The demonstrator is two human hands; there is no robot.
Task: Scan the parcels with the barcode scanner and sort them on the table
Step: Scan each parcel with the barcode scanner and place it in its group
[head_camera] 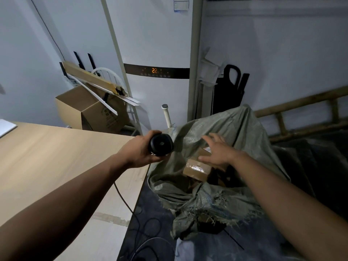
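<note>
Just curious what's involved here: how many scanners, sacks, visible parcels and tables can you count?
Barcode scanner, gripped by the left hand: 1
Woven sack: 1
Parcel visible in the sack, a taped brown box under the open right hand: 1
Table: 1
Total: 4

Scanner (pixel 161 147) in left hand (pixel 140 150); right hand (pixel 218 150) over parcel (pixel 197 167)

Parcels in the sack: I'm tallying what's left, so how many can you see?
1 clearly: a taped brown parcel in the open woven sack, just under the right hand. More may lie hidden beneath it in the dark.
</note>
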